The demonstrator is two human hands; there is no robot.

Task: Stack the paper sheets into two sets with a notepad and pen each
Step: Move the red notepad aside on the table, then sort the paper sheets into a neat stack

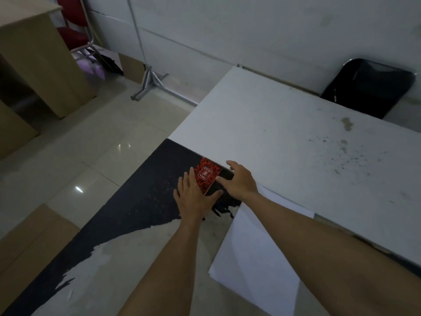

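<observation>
Head view looks down on a dark, worn desk [136,208] that butts against a higher white desk [296,144]. Both hands reach to the seam between them, where a small red-patterned notepad [206,175] lies on the dark surface. The left hand [196,197] rests flat beside and partly on the notepad's near-left edge, fingers [185,181] spread and released, thumb stretched out under its near corner. The right hand [239,179] hovers at the notepad's right side, its fingers loose and open over a dark object I cannot identify; it grasps nothing that I can see. A stack of white paper sheets [257,254] lies near the right forearm, apart from the notepad. No pen is visible.

My reading is that the step in hand is collecting the notepad, with no set built yet. The next move likely calls for closing the fingers around the notepad's thin edges, lifting it free of the desk, and carrying it across onto the sheets without disturbing their alignment.
</observation>
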